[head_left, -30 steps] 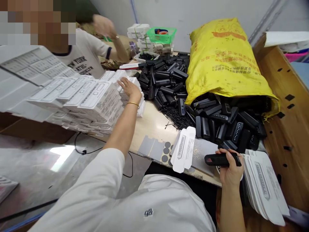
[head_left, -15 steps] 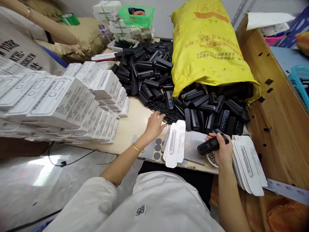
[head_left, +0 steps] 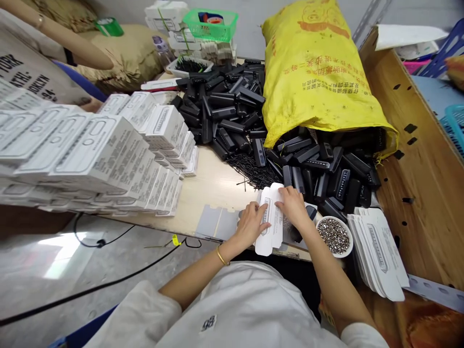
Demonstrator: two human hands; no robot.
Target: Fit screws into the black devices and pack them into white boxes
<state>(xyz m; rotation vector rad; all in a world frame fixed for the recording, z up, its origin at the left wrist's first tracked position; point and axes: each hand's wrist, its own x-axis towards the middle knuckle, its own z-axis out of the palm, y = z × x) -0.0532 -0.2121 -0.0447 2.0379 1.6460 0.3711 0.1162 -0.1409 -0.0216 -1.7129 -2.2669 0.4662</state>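
Seen from the head camera, both hands rest on a flat white carton blank (head_left: 271,220) lying at the near edge of the counter (head_left: 213,186). The left hand (head_left: 251,223) presses its left side with fingers spread flat, its grip closed on nothing; the right hand (head_left: 293,205) lies on the blank's far right part, and whether its grip has closed on anything cannot be told. A black device (head_left: 310,212) lies just right of that hand, beside a white bowl of small metal pieces (head_left: 334,236). A stack of blanks (head_left: 379,251) sits further right, a heap of black devices (head_left: 232,108) and a yellow sack (head_left: 319,77) beyond, white boxes (head_left: 108,150) at left.
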